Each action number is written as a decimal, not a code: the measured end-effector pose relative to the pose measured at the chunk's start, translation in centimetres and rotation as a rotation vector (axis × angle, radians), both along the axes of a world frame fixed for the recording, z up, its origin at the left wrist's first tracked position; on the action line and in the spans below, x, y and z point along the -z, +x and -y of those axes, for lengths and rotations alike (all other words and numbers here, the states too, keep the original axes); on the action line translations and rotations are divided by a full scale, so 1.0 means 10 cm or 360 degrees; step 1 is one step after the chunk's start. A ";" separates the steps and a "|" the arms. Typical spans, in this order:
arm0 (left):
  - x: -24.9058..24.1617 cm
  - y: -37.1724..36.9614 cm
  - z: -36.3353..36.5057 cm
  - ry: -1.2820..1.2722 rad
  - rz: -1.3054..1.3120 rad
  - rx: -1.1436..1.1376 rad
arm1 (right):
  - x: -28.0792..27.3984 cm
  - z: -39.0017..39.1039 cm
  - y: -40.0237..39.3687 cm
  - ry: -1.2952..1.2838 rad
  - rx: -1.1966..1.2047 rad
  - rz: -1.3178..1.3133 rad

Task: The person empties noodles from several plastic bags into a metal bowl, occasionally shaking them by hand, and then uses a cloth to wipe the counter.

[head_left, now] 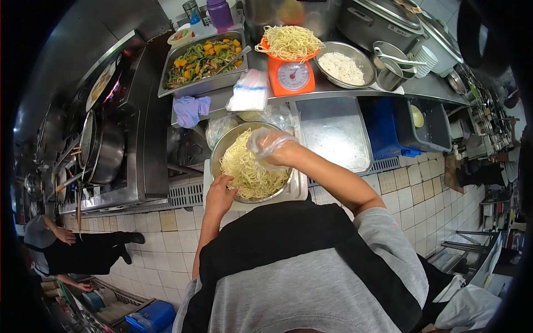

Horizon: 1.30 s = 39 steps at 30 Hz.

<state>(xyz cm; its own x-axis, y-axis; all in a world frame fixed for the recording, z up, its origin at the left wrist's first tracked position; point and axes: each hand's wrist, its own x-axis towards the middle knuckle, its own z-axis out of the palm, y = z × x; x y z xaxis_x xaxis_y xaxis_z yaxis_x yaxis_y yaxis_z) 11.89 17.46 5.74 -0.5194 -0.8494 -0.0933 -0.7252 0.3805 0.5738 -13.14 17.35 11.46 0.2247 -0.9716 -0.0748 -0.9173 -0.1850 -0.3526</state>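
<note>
A steel bowl (pixel 218 149) of pale noodles (pixel 250 169) stands low in front of me. My right hand (pixel 272 149), in a clear plastic glove, is over the noodles at the bowl's upper right; its fingers are curled, and what they hold, if anything, is hidden. My left hand (pixel 221 195), bare, rests at the lower left rim with its fingers spread a little. Above the bowl, an orange scale (pixel 291 77) bears a heap of noodles (pixel 290 42). Beside the scale lies a stack of white plastic bags (pixel 249 91).
On the counter are a tray of vegetables (pixel 202 86), a bowl of rice (pixel 340 67) and steel pots (pixel 390 77). A metal tray (pixel 335 133) lies right of the noodle bowl. Stove pots (pixel 105 150) stand left. Another person (pixel 83 250) is at the lower left.
</note>
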 end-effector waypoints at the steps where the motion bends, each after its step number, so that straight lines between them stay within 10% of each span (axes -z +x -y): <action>1: -0.01 -0.02 0.02 0.0005 -0.0004 -0.0008 | -0.26 -0.03 0.02 0.0095 0.0011 -0.0134; 13: -0.23 -0.05 0.17 0.0037 -0.0516 -0.0042 | -1.38 -0.02 -0.01 -0.1089 -0.0270 0.0144; 32: -0.11 -0.44 0.36 0.0068 -0.1092 -0.0020 | -1.87 -0.07 0.01 -0.1116 -0.0104 -0.0101; 39: 0.29 -0.02 0.28 0.0268 -0.0642 -0.0151 | -2.17 -0.21 0.07 -0.0834 0.0091 0.0726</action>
<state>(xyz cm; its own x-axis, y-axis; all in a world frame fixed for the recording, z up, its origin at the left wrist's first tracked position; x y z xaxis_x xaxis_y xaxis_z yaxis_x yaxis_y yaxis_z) 11.64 14.61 2.83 -0.4631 -0.8854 -0.0401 -0.4577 0.2002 0.8663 -12.45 19.49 33.16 0.0698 -0.8651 0.4968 -0.7119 -0.3921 -0.5827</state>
